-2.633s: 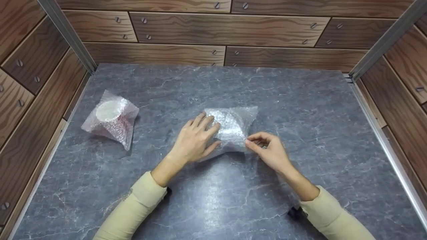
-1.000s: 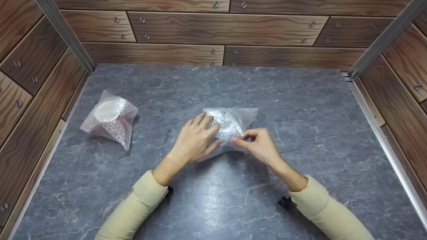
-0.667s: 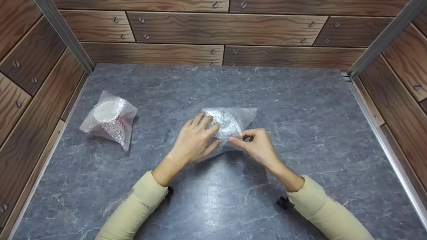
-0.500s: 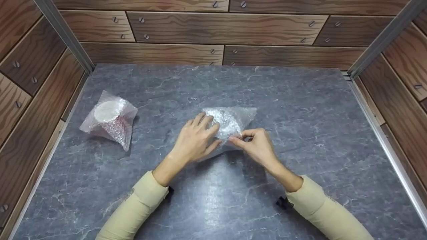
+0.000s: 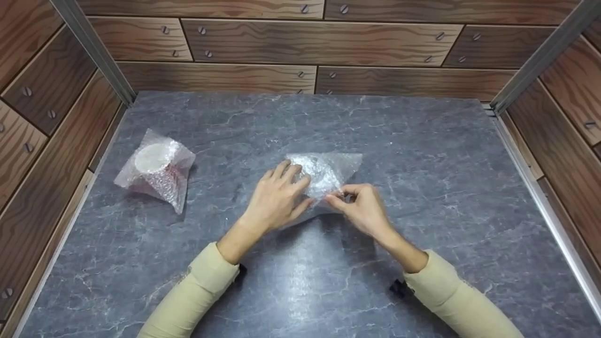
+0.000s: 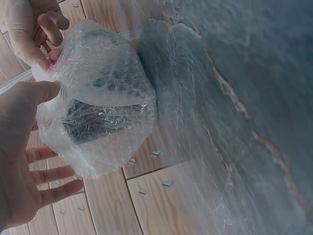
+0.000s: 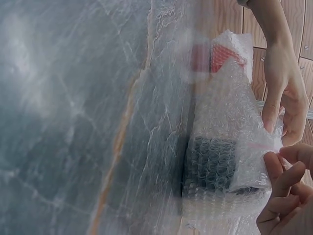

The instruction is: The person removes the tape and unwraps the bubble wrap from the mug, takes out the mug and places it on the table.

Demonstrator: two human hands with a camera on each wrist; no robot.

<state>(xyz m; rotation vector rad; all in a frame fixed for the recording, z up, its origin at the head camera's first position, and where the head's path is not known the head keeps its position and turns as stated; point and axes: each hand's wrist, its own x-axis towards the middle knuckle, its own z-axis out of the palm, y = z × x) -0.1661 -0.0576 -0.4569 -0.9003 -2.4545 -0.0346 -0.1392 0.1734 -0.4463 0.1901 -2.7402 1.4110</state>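
Note:
A bubble-wrapped bundle (image 5: pixel 324 171) lies mid-table in the head view. Through the clear wrap a dark object (image 6: pixel 93 120) shows; its kind cannot be told. My left hand (image 5: pixel 277 197) rests on the bundle's left side, fingers spread and fairly straight. On the near right side, my right hand (image 5: pixel 368 209) pinches the folded edge of the bubble wrap (image 7: pixel 254 152) between thumb and forefinger. A faint pinkish streak runs along the wrap by those fingertips in the right wrist view.
Another bubble-wrapped bundle (image 5: pixel 164 171), with a round pale top and something red inside, stands at the table's left. Grey marbled tabletop (image 5: pixel 300 281) surrounds both. Wood-patterned walls (image 5: pixel 253 42) and metal posts (image 5: pixel 96 51) border the back and sides.
Since the earliest frame my right hand has moved left, folding the near right corner of the wrap inward. It has barely shifted over the last second. My left hand stays in place.

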